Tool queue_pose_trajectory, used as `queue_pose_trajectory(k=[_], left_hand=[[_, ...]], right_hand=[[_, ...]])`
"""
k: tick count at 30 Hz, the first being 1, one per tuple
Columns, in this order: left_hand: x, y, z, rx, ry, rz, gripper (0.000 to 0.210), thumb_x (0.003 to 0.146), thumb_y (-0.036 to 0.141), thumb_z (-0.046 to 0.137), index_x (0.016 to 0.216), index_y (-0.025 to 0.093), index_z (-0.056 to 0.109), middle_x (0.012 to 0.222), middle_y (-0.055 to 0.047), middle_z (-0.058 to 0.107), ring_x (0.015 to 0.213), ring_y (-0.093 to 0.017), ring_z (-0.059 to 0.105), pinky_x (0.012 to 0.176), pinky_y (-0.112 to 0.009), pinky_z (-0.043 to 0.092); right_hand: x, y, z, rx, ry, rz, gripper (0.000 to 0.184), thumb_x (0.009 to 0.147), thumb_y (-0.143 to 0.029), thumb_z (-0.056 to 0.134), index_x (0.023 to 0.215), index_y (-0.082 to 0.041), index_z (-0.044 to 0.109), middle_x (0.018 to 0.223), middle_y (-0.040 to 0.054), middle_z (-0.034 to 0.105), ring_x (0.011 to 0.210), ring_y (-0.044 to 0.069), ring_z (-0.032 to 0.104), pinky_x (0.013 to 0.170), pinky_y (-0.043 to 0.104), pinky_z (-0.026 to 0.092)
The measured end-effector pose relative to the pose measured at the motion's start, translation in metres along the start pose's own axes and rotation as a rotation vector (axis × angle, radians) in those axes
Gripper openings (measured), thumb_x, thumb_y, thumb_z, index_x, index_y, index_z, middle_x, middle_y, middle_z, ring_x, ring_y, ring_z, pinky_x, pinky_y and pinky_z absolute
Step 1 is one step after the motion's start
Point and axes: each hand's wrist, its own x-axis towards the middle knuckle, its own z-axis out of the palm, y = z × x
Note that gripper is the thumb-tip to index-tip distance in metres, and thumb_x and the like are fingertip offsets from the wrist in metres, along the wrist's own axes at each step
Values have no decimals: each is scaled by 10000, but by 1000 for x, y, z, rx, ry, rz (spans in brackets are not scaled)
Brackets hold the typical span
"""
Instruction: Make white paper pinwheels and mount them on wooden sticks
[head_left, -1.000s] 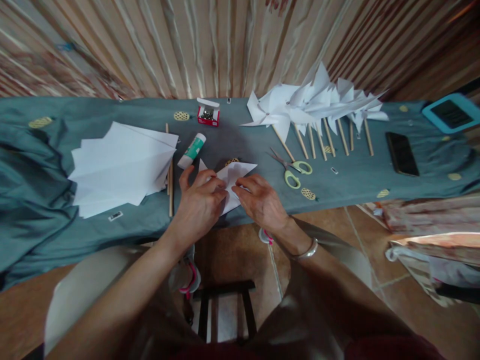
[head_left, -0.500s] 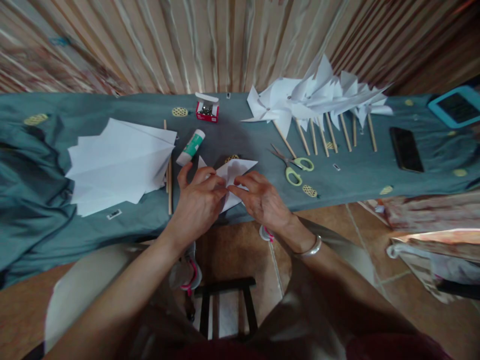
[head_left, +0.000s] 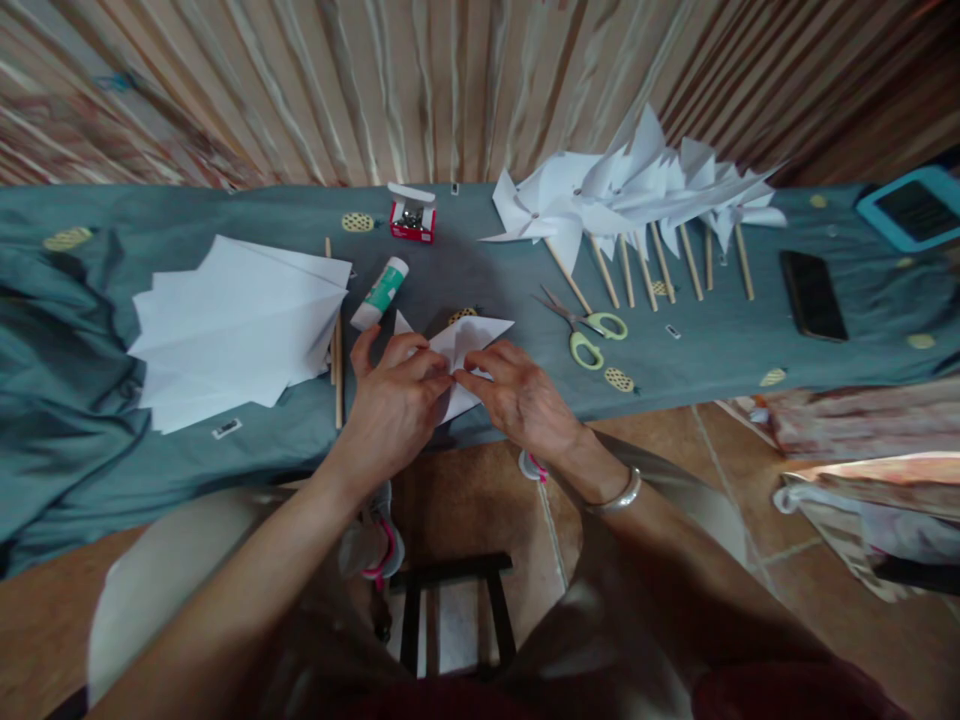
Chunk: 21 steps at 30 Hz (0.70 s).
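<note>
A white paper pinwheel [head_left: 474, 334], its corners partly folded in, lies at the table's front edge between my hands. My left hand [head_left: 397, 400] presses on its left side, the fingers bent and closed on the paper near the middle. From the right, my right hand [head_left: 521, 395] pinches the same paper, thumb and fingertips meeting close to the left fingertips. Whatever lies under the fingertips is hidden. A green and white glue stick [head_left: 381, 292] rests just beyond my left hand. Scissors [head_left: 581, 325] with light green handles lie to the right.
Finished pinwheels [head_left: 600, 195] on wooden sticks lie at the back right. A stack of white paper [head_left: 232, 330] and sticks [head_left: 339, 370] are at left. Behind is a small red open box [head_left: 412, 218] of metal bits. A phone [head_left: 814, 295] and a blue-framed device [head_left: 911, 210] sit far right.
Almost nothing differs. Both hands stay on the paper in the same hold, and the whole view has shifted very slightly.
</note>
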Motion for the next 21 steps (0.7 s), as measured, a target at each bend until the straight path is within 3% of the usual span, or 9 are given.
queue_pose_trajectory(k=[6, 14, 21], left_hand=[[-2, -4, -2, 3, 35, 11, 190, 864, 146, 549, 874, 250, 708, 1035, -39, 722, 1135, -274, 539, 1089, -639, 190], [0, -7, 0, -18, -9, -10, 202, 842, 155, 554, 862, 254, 728, 1027, -34, 728, 1080, -282, 573, 1033, -636, 279], [-1, -7, 1, -30, -1, -14, 235, 840, 137, 531, 879, 254, 732, 1022, -30, 731, 1070, -287, 580, 1039, -629, 272]], right_hand=[[0, 0, -2, -47, 5, -15, 254, 966, -180, 434, 1062, -204, 667, 1041, 64, 637, 977, 237, 513, 846, 373, 493], [0, 0, -2, -12, 6, -18, 267, 954, -144, 433, 1078, -206, 661, 1026, 62, 633, 974, 223, 510, 840, 367, 493], [0, 0, 0, -16, 17, -35, 260, 946, -110, 428, 1036, -176, 662, 1024, 74, 643, 972, 225, 513, 847, 369, 491]])
